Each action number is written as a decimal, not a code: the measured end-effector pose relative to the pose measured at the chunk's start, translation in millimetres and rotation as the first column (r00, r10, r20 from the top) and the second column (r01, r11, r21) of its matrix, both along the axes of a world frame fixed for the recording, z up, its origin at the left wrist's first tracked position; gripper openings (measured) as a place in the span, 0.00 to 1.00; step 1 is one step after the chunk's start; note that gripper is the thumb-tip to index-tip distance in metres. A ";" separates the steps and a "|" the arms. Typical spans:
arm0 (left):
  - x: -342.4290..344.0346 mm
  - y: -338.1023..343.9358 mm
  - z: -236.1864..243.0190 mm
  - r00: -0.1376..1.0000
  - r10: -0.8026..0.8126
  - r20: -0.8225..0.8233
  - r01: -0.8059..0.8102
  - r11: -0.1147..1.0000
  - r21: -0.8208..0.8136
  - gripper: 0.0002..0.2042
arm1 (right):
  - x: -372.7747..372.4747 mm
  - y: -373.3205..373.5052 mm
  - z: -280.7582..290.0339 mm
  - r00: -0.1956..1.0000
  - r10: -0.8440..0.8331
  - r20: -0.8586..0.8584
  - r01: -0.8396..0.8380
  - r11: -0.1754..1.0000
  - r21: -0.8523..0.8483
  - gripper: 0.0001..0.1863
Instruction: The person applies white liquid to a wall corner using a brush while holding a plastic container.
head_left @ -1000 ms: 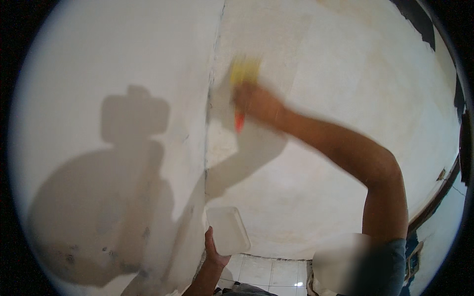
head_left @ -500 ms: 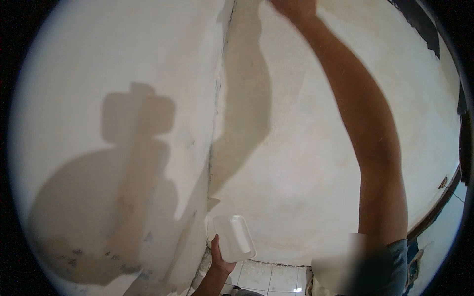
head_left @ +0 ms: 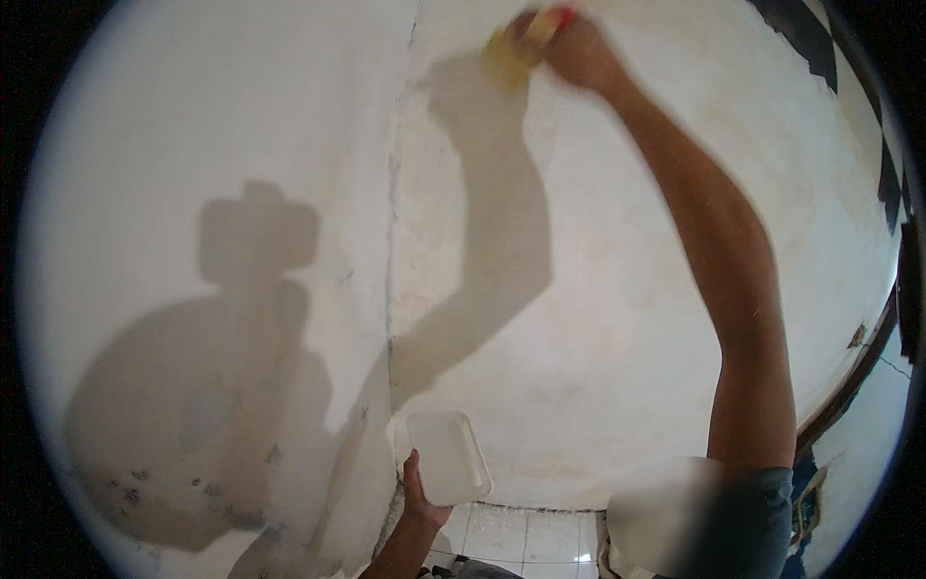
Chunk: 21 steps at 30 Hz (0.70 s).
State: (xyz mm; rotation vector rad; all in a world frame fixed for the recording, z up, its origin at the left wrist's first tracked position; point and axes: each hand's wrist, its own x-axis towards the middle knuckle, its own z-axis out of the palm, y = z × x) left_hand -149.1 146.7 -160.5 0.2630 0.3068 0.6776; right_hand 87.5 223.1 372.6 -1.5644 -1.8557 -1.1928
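My right hand [head_left: 574, 48] grips a paintbrush [head_left: 509, 58] with yellow bristles and a red handle end, high on the right-hand wall section [head_left: 617, 367], just right of the cracked corner seam. The brush is tilted, bristles down-left, and blurred; I cannot tell whether they touch the wall. My left hand [head_left: 422, 492] holds a shallow white rectangular container [head_left: 444, 454] low beside the corner, thumb along its left side. The container's inside is pale; I cannot tell what it contains.
A left wall [head_left: 135, 222] carries my shadow and some dark blotches near its bottom. White floor tiles [head_left: 526, 540] show below. Dark patches [head_left: 810, 39] line the upper right rim. A dark strip [head_left: 839, 405] runs along the lower right, and a blurred pale shape [head_left: 656, 511] sits beside my right sleeve.
From a second ago the brush has risen and tilted over, handle now up-right. In the last half second my right hand has come slightly down from the top edge. My left hand has barely moved.
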 end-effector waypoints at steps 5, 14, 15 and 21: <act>5.0 -5.4 -2.4 0.999 0.006 0.037 -0.007 1.000 0.018 0.32 | 3.5 -17.5 52.8 0.980 -0.196 0.037 0.155 0.867 0.474 0.10; -8.2 2.2 -5.8 0.998 -0.034 0.050 0.036 0.998 -0.057 0.29 | -64.0 1.6 -242.0 0.917 0.144 0.372 0.227 0.579 -0.783 0.11; -8.8 1.8 -2.8 0.997 -0.045 0.056 0.049 0.997 -0.060 0.29 | -68.0 1.7 -228.4 0.981 -0.001 0.193 0.167 0.504 -0.847 0.12; -15.4 -15.2 40.3 0.999 -0.041 -0.019 0.041 0.999 -0.026 0.32 | -56.3 45.2 44.2 0.995 -0.102 -0.019 0.102 0.995 0.005 0.13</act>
